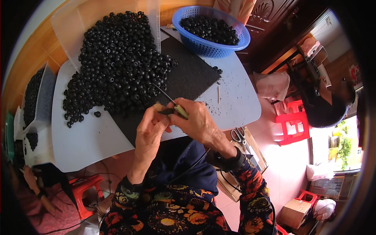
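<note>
We take the dark grey square mat [190,72] as our landmark. Our two hands meet above its near right edge, close together, probably so that one can steady what the other works on. Our right hand [200,121] is curled around the pale green handle of a thin metal-rod tool [165,93]; that wrapped grip seems chosen for firm control. The rod points away from us over the mat, its tip in front of the heap of glossy black ring-shaped pieces [121,64]. Our left hand [150,124] is narrowed, fingertips drawn together beside a small dark piece [166,111] between the hands; we cannot tell whether it pinches that piece or whether the piece belongs to the tool.

The heap covers the mat's left part and spills beyond it, ahead and left of our left hand, likely for easy reach. The round blue perforated plastic basket [213,49], holding more black pieces, stands by the mat's far right side, apart from the loose heap, perhaps to keep the two lots separate.
</note>
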Motion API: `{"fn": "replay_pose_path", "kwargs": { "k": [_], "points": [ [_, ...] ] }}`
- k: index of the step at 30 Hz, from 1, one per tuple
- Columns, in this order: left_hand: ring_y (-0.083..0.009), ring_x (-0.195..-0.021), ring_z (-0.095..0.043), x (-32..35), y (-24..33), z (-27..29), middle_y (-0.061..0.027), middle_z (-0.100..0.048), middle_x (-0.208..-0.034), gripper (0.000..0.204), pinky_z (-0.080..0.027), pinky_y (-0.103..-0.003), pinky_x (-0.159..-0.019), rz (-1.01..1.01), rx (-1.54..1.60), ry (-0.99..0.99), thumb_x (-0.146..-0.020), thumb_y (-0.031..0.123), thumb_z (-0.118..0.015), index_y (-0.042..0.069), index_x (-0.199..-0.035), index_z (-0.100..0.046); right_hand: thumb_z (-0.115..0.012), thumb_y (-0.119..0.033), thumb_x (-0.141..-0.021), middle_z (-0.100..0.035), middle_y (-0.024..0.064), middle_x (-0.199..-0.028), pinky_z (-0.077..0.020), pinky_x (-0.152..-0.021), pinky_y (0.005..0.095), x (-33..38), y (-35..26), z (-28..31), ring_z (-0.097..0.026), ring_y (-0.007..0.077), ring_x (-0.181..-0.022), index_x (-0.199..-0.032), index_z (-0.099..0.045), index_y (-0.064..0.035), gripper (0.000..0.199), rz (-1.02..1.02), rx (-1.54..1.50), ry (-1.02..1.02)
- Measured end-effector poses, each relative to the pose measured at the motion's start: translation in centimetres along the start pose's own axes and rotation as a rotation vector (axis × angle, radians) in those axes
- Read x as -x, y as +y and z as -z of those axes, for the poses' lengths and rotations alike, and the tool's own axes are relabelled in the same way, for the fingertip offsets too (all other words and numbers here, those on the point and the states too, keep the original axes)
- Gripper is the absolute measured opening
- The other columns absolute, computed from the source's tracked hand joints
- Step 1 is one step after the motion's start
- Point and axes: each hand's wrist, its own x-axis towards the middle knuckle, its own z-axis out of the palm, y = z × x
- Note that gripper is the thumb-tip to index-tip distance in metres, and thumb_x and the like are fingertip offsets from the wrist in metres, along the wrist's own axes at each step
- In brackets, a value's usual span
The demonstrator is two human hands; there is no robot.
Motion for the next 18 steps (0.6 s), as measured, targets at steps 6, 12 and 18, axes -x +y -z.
{"fn": "replay_pose_path", "kwargs": {
  "k": [6,12,18],
  "points": [
    [-0.0071,-0.078,-0.054,0.4,-0.2,0.1,-0.0032,-0.060,-0.088,0.023,-0.042,-0.019,-0.070,-0.098,-0.077,-0.037,-0.092,0.008,-0.051,-0.003,-0.112,-0.052,-0.056,-0.008,-0.081,-0.063,0.0165,-0.078,-0.0494,-0.064,0.0315,1.6,0.5,-0.8,-0.064,0.0236,-0.070,-0.096,-0.059,0.0047,0.020,0.023,-0.137,-0.003],
    [-0.0079,-0.081,-0.055,0.5,0.3,0.7,-0.0059,-0.061,-0.090,0.023,-0.043,-0.020,-0.072,-0.090,-0.157,-0.110,-0.092,0.009,-0.052,-0.004,-0.110,-0.053,-0.056,-0.010,-0.088,-0.062,0.0043,-0.074,-0.0468,-0.063,0.0268,2.2,0.9,-1.5,-0.056,0.0094,-0.070,-0.091,-0.058,0.0043,0.015,-0.197,-0.580,0.056],
    [-0.0104,-0.079,-0.053,0.5,0.1,0.3,-0.0059,-0.059,-0.088,0.020,-0.044,-0.023,-0.075,0.091,0.136,-0.128,-0.090,0.008,-0.053,-0.003,-0.106,-0.054,-0.053,-0.013,-0.090,-0.060,0.0057,-0.068,-0.0460,-0.058,0.0280,2.4,1.1,-1.9,-0.053,0.0104,-0.062,-0.088,-0.057,0.0026,0.016,-0.170,-0.518,0.156]
  ]
}}
